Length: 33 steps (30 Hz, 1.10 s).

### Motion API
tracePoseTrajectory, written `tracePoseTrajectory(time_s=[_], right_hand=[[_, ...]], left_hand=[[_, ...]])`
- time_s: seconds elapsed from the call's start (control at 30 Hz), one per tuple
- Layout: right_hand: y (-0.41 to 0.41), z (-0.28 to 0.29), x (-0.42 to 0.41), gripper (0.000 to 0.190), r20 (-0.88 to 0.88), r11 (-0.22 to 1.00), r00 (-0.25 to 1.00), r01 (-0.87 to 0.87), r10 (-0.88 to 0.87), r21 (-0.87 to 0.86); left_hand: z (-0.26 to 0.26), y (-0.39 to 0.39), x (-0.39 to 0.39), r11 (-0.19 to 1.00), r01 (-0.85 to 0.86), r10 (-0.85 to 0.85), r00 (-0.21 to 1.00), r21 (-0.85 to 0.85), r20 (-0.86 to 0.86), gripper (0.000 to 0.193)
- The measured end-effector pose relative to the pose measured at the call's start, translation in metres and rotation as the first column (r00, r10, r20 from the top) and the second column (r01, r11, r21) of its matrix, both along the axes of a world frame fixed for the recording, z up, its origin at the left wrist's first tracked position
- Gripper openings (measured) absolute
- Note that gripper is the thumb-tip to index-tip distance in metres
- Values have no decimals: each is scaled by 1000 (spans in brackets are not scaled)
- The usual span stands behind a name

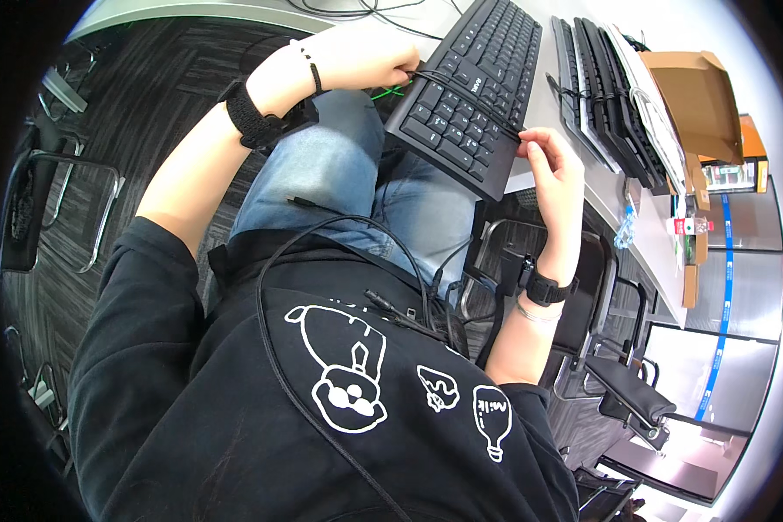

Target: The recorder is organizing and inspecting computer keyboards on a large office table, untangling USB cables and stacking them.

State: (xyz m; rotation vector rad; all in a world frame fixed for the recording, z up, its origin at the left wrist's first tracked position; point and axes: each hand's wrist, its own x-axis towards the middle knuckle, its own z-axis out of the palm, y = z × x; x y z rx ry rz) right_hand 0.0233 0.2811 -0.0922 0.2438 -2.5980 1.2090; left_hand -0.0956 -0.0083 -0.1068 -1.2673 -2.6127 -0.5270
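A black computer keyboard (489,72) lies slantwise before me, its number-pad end sticking out past the desk edge over my lap. Strands of thin black cable (473,103) run across its keys, around the body near the number pad. At the keyboard's left edge, my left hand (382,59) is closed with its fingertips on the cable. On the opposite edge, my right hand (554,163) pinches the cable between thumb and forefinger where it bends around the side. The undersides of the keyboard and cable are hidden.
On the white desk (548,52), several keyboards (616,98) stand on edge in a row, beside an open cardboard box (695,104). A bottle with a red label (688,226) is farther right. Loose cables (365,10) lie at the back. Chairs (581,293) stand right and left.
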Motion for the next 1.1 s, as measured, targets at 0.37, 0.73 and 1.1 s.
tracePoseTrajectory(time_s=[0.37, 0.73, 1.1], right_hand=[[-30, 34, 30, 31, 95, 904, 903, -404, 418, -140], [15, 9, 23, 31, 324, 817, 934, -67, -151, 572], [-16, 13, 19, 27, -44, 921, 998, -16, 36, 390]], left_hand=[[62, 5, 98, 784, 554, -567, 823, 280, -39, 20], [47, -7, 54, 987, 87, -86, 996, 134, -13, 23], [3, 7, 15, 989, 64, -25, 959, 132, -282, 15]])
